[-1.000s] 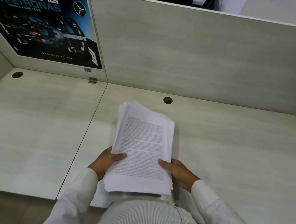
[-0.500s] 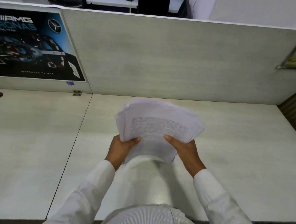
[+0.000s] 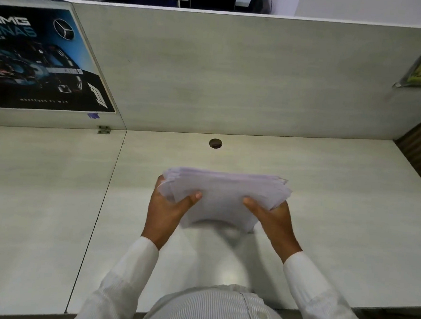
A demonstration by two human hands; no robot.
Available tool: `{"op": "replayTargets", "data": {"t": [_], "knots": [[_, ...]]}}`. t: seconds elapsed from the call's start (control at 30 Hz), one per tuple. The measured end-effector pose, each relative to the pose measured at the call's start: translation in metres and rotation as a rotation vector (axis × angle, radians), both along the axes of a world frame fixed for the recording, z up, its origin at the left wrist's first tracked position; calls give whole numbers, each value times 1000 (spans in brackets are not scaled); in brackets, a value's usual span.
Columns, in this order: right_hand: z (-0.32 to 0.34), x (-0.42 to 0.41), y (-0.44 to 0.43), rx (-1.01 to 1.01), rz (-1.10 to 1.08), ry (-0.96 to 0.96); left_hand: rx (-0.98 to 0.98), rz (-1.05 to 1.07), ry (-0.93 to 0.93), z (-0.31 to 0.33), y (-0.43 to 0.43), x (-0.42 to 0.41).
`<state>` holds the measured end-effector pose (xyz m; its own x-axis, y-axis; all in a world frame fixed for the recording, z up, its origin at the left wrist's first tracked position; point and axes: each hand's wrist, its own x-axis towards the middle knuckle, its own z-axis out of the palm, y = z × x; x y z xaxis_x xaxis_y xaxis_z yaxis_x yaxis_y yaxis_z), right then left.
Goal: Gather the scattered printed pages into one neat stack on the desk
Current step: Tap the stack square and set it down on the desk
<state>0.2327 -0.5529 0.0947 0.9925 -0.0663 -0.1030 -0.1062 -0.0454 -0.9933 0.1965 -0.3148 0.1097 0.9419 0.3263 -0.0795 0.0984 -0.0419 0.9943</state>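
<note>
I have turned the thick sheaf of white printed pages (image 3: 224, 192) from lengthwise to crosswise and carried it out from my chest over the pale wood-grain desk (image 3: 336, 216). My left hand (image 3: 169, 211) and right hand (image 3: 272, 217) pinch its two short ends, thumbs pressed on the near face and the other fingers curled behind, mostly hidden. The sheets fan unevenly at both ends. The lower long edge is blurred, so I cannot tell whether it touches the desk. I judge the gathering done and only squaring and laying down left.
</note>
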Motion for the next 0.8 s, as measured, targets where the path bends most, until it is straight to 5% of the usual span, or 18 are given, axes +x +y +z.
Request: {"op": "replayTargets", "data": {"t": [0.27,0.8], "knots": [[19,-20,7,-40,8,-175,9,16,-112,28,0,-9],[17,-28,13,-17,16,-145,53,32,-85,24,-23,-26]]}}
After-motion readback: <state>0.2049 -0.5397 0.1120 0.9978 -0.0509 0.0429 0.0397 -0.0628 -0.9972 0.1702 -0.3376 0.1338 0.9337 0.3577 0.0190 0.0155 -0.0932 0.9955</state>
